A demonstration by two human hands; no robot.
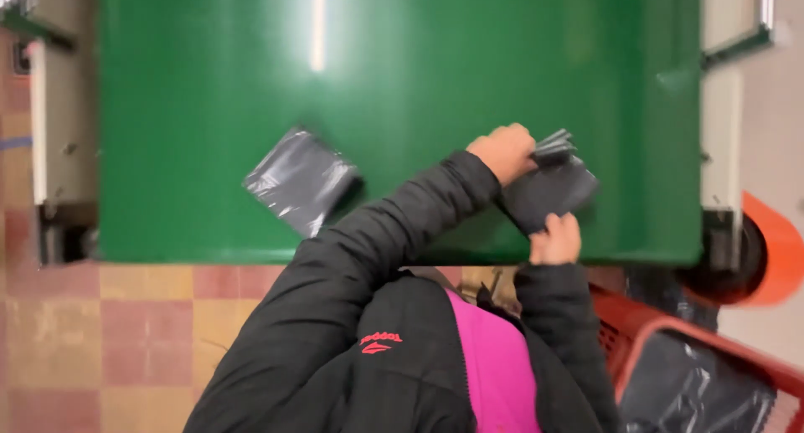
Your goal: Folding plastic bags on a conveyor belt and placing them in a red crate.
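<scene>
Both hands grip one dark grey bag on the green table: left hand fisted on its top, right hand pinching its lower edge, fingertips hidden. Another grey bag lies well apart.

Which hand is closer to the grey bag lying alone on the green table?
Left. The left hand is right of the lone grey bag, gripping another dark bag; the right hand sits farther right, lower.

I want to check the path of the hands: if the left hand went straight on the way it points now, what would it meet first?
Probably only the green surface: the left hand, gripping the dark grey bag with the right hand, points up the picture, where nothing else lies. Depth is unclear.
</scene>
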